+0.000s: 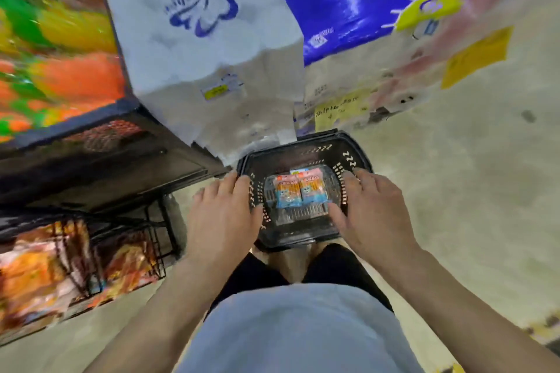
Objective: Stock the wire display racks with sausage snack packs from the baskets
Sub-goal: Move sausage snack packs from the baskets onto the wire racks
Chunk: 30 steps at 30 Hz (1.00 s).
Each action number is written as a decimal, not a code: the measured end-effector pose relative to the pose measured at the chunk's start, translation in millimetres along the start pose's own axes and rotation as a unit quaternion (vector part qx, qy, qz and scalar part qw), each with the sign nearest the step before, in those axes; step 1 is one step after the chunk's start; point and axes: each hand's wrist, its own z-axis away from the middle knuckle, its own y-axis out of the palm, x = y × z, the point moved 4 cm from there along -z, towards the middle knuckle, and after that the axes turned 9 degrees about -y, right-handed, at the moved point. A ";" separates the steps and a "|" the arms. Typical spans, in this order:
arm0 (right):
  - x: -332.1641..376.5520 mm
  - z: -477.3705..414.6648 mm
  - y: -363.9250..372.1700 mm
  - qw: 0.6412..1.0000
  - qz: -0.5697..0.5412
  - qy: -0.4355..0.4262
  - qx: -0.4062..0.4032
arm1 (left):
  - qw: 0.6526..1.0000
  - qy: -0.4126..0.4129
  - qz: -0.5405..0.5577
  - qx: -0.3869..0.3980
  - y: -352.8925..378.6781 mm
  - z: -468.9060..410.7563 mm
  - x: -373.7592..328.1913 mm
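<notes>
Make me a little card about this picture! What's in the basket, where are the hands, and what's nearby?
place: shop aisle, pale floor
basket: black plastic basket on the floor, in front of the person
inside: at least two sausage snack packs, side by side
left hand: fingers spread over the basket's left rim, holding no pack
right hand: fingers spread over the right rim, holding no pack
wire rack: left of the basket, orange packets inside
behind the basket: big white and blue wrapped packs

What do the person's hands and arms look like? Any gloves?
No gloves. The left hand and right hand are bare, with no rings, watch or bracelets showing. The left forearm and right forearm have no sleeves on them. The person wears a pale grey top and dark shorts.
</notes>
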 end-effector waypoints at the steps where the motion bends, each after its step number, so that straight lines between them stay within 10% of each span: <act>1: 4.9 6.4 -17.8 1.000 0.002 -0.003 -0.017 | 1.000 -0.002 -0.003 -0.016 -15.5 9.8 6.8; 30: 185.5 86.4 -142.8 0.891 0.076 -0.443 -0.062 | 0.857 -0.478 0.144 -0.123 -52.0 289.6 87.2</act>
